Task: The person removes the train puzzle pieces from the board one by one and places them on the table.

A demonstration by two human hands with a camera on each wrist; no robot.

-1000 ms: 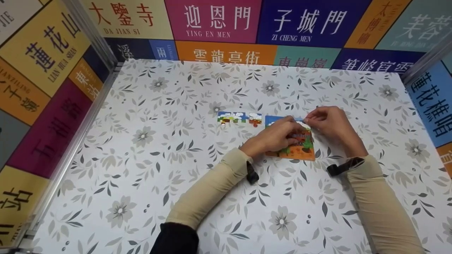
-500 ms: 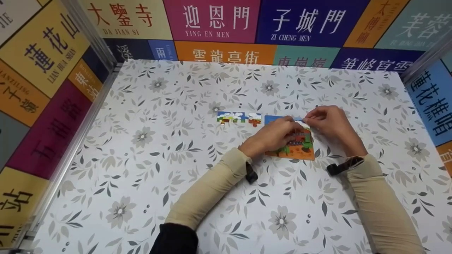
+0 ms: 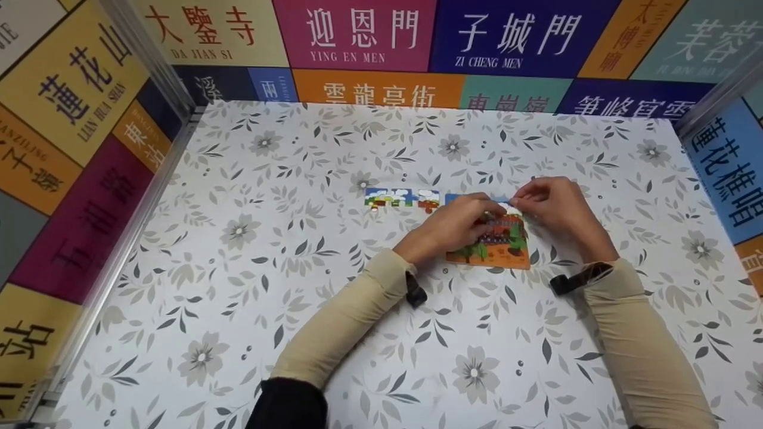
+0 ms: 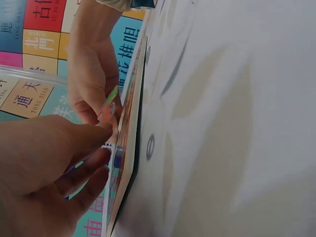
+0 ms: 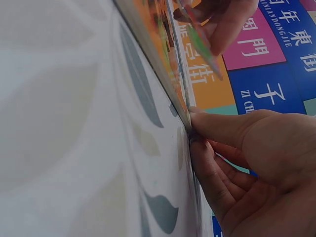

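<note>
A jigsaw puzzle board with an orange and green picture lies right of the table's middle, partly under my left hand. In the left wrist view, that hand's thumb and fingers pinch a small puzzle piece, tilted up over the board. The right wrist view shows the same piece's green and red edge raised off the picture. My right hand is at the board's far right corner, and in its own wrist view the thumb and forefinger pinch the board's edge. My left palm and wrist hide the board's left part in the head view.
Left of the board lie some joined puzzle pieces with sky and clouds, and another puzzle piece beside them. The tabletop has a flower-and-leaf print. Colourful panels with lettering stand along its back and sides.
My left hand has shifted slightly left over the board, uncovering more of the picture's red and green middle. My right hand stays at the far right corner.
</note>
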